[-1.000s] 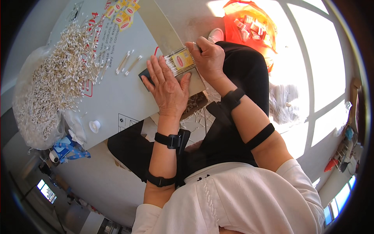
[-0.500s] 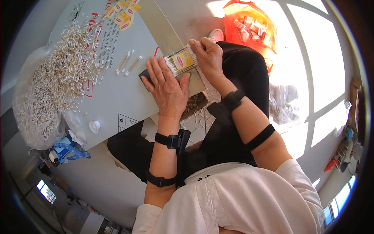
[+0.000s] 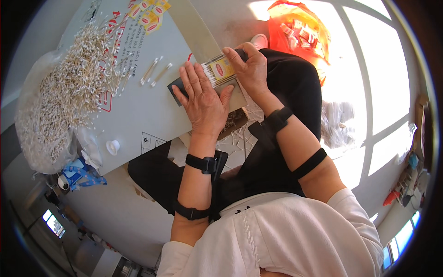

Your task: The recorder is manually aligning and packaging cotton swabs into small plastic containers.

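Left hand (image 3: 203, 100) spread flat; at its two o'clock, right hand (image 3: 251, 73) curled, thumb on swab pack (image 3: 221, 69), grip unclear.

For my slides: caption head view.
Right hand on a swab pack, left hand at its end; loose swabs piled left.

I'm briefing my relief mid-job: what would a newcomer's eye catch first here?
First, the great heap of cotton swabs on the left of the pale tabletop, a clear plastic bag along its outer side. Then the vivid orange bag at upper right. Between them, the left hand and right hand are at a yellow-labelled swab pack.
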The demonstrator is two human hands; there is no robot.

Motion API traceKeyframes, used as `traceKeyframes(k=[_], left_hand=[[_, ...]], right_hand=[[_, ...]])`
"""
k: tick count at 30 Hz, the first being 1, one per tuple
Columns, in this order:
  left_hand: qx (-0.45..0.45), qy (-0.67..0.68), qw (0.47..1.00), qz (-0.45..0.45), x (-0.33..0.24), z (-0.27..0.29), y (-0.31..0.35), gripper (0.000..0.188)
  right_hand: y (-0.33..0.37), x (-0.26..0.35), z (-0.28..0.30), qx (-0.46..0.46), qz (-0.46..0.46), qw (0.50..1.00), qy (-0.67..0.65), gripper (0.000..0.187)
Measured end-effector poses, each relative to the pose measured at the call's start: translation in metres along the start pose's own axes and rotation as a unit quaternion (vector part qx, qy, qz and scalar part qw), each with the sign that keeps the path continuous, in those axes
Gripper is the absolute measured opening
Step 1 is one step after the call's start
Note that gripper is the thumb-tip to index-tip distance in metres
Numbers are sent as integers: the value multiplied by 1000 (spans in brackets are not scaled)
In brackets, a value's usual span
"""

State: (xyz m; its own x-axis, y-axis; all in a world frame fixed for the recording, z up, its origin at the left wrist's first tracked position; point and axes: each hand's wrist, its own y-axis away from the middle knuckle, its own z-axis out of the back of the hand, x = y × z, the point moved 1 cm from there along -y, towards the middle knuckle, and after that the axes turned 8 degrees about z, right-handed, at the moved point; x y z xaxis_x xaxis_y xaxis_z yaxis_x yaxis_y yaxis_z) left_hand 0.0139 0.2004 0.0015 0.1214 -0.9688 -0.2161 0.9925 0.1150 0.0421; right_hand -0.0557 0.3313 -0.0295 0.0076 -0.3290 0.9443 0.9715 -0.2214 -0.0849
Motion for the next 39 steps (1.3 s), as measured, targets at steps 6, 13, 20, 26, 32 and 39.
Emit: traceKeyframes(k=[6,13,20,26,32,39], left_hand=[[-22,13,1000,4,0,-3,-1,94],[-39,22,999,1,-1,-4,-1,91],[-47,28,998,0,0,-4,-1,87],[-30,28,999,2,0,-2,-1,89],[-24,21,999,1,0,-3,-1,87],[-25,27,999,1,0,-3,-1,87]], right_hand=[[0,-1,-2,4,-1,1000,-2,46],[-1,-8,-4,7,-9,1000,-1,46],[-1,-6,-4,10,-27,1000,-5,46],[-2,-6,-4,12,-33,999,9,44],[0,-1,-3,-5,-27,1000,-11,44],[0,-1,-2,-11,-21,1000,-7,43]])
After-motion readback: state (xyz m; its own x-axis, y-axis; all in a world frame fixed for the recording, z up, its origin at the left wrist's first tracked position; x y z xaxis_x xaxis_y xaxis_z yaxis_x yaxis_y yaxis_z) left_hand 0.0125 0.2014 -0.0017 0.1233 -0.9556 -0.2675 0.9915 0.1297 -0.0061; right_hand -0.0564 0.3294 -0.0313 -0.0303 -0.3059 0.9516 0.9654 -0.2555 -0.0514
